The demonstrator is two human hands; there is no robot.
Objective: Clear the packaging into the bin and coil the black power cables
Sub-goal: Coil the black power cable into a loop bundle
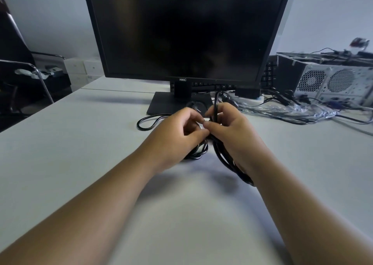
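Both forearms are soft with blur near the bottom edge, and the top of the HKC monitor (185, 28) is cut off by the frame; a black keyboard (214, 85) behind it shows only as a strip of keys under the screen. The surface is a pale grey desk (70, 143) against a plain light wall, with a black chair (22, 77) at the left edge and an open computer case (331, 81) to the right. Crumpled clear plastic packaging (286, 110) lies on the desk in front of the case, among loose wires. The left hand (177, 131) and right hand (228, 129) meet fingertip to fingertip in front of the monitor stand, both curled closed around a black power cable (221, 153). Its gathered loops hang below and between the palms, one loop trails left across the desk, and its plug end rises just above the right hand.
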